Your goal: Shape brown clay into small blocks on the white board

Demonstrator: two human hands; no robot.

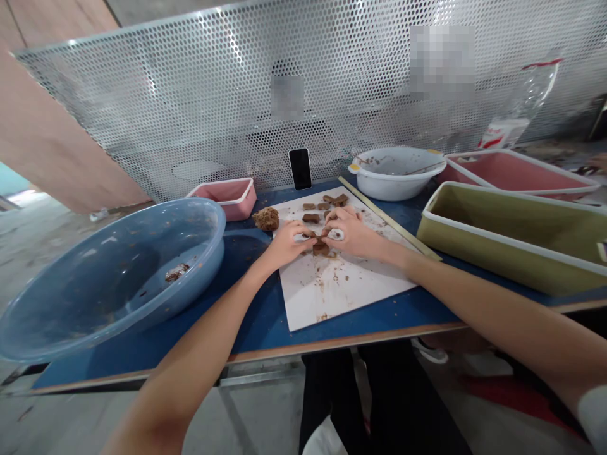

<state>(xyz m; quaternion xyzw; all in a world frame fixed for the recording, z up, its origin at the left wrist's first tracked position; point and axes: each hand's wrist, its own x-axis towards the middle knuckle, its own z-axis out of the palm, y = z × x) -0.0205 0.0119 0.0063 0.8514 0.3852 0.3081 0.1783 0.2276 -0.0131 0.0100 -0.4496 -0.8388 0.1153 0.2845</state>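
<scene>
Both my hands meet over a white board (303, 303) on the blue table. My left hand (289, 243) pinches one side of a small piece of brown, clay-like material (320, 248), and my right hand (348, 232) grips its other side. The fingertips partly cover the piece. Just beyond them, several small brown blocks (311, 218) lie on the board, some of them partly behind my right hand. A rough brown clump (266, 218) rests by the board's upper left corner. Brown crumbs are scattered across the board's surface.
A big blue basin (199, 297) stands left, with a pink tub (239, 199) behind it. A phone (300, 169) leans on the perforated metal screen. To the right are a flat stick (393, 221), a white basin (396, 186), a green planter (493, 234), a pink tray (531, 174) and a bottle (509, 123).
</scene>
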